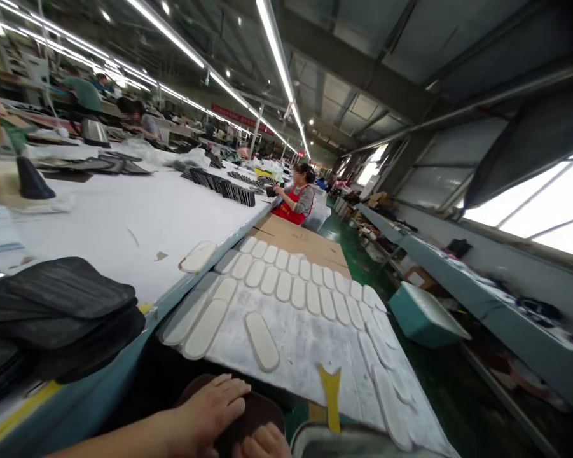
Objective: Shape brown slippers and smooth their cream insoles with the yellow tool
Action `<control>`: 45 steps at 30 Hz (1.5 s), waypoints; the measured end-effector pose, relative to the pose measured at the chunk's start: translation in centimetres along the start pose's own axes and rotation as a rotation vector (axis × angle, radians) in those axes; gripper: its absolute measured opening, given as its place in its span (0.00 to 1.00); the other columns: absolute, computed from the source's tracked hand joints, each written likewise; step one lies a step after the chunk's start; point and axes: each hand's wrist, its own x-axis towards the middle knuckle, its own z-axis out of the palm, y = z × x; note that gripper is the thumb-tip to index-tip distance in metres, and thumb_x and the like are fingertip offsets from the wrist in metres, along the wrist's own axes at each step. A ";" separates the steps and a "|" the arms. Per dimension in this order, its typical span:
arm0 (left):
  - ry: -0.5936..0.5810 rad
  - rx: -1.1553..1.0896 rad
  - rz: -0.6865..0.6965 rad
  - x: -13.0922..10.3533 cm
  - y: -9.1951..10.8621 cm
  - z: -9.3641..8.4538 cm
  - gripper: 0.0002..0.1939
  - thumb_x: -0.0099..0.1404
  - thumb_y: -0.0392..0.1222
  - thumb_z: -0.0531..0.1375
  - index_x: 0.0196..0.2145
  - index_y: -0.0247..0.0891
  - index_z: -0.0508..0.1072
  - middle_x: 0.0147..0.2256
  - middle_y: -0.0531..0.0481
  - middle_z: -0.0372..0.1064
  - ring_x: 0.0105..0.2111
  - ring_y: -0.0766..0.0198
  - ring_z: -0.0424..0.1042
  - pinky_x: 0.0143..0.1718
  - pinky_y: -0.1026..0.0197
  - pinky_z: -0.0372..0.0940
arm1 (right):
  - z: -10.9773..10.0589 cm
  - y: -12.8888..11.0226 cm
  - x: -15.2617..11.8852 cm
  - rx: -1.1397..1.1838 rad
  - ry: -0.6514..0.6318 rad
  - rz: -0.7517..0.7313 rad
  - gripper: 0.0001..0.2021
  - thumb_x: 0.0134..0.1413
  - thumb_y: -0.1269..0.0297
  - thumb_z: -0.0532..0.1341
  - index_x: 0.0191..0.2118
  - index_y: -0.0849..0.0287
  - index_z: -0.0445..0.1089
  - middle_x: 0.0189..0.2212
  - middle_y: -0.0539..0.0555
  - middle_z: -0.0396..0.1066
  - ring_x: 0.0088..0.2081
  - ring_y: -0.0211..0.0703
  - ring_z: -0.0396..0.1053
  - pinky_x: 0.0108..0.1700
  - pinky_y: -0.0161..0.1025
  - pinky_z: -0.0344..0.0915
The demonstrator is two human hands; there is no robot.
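At the bottom of the head view, my left hand [214, 407] lies over a dark brown, round-cornered panel [263, 412], its fingers stretched out across the surface. My right hand [266, 442] is bent at the panel's near edge, with its fingers together; the frame cuts off much of it. Just beyond is a pale board [296, 337] bearing rows of cream oval pieces [269, 280]. One oval piece [262, 341] lies apart, nearest my hands. A yellow fork-ended strip [331, 397] stands at the board's near edge, beside a container's rim [353, 439].
Stacked black panels [62, 305] lie at left on the white table [109, 222]. A cardboard sheet [300, 240] extends beyond the board. A co-worker in a red apron [293, 205] sits at the table's far side edge. A teal box [424, 315] stands right, below a long shelf [496, 299].
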 end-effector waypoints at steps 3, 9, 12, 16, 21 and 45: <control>0.028 0.032 0.023 -0.9 1.0 -1.1 0.36 0.44 0.48 0.67 0.51 0.41 0.63 0.59 0.38 0.52 0.58 0.45 0.53 0.56 0.38 0.49 | -4.0 1.2 0.9 0.220 -0.084 0.034 0.07 0.52 0.68 0.55 0.30 0.60 0.71 0.19 0.51 0.62 0.21 0.39 0.59 0.20 0.39 0.53; 0.285 0.090 0.128 -2.1 1.7 -1.7 0.18 0.59 0.46 0.61 0.47 0.45 0.69 0.51 0.45 0.64 0.52 0.53 0.60 0.53 0.47 0.52 | -6.3 2.6 1.0 0.390 -0.231 0.066 0.10 0.60 0.69 0.52 0.42 0.65 0.68 0.28 0.54 0.67 0.29 0.39 0.61 0.28 0.40 0.53; 0.342 0.120 0.170 -2.4 1.6 -1.3 0.14 0.62 0.42 0.59 0.46 0.43 0.70 0.41 0.48 0.70 0.42 0.59 0.65 0.46 0.53 0.56 | -5.8 2.5 0.7 0.418 -0.242 0.066 0.10 0.60 0.68 0.52 0.42 0.66 0.68 0.29 0.54 0.67 0.30 0.38 0.59 0.29 0.40 0.52; 0.364 0.152 0.291 -2.4 1.6 -1.4 0.14 0.63 0.40 0.58 0.47 0.37 0.69 0.38 0.46 0.71 0.39 0.60 0.66 0.42 0.55 0.58 | -5.7 2.6 0.7 0.452 -0.255 0.058 0.10 0.59 0.68 0.54 0.43 0.66 0.67 0.31 0.54 0.68 0.30 0.38 0.60 0.30 0.40 0.52; 0.388 0.136 0.306 -2.1 2.4 -1.9 0.12 0.63 0.32 0.55 0.45 0.32 0.70 0.37 0.45 0.71 0.37 0.61 0.67 0.40 0.55 0.61 | -5.6 3.7 0.6 0.591 -0.274 0.120 0.10 0.58 0.64 0.56 0.42 0.63 0.68 0.29 0.52 0.67 0.30 0.38 0.62 0.32 0.40 0.55; 0.461 0.201 0.148 -3.5 2.1 0.7 0.14 0.62 0.37 0.58 0.47 0.41 0.70 0.41 0.50 0.71 0.38 0.65 0.67 0.38 0.60 0.63 | -0.4 9.0 4.5 0.909 -0.931 0.615 0.19 0.61 0.50 0.48 0.34 0.58 0.69 0.30 0.54 0.72 0.32 0.42 0.69 0.30 0.36 0.58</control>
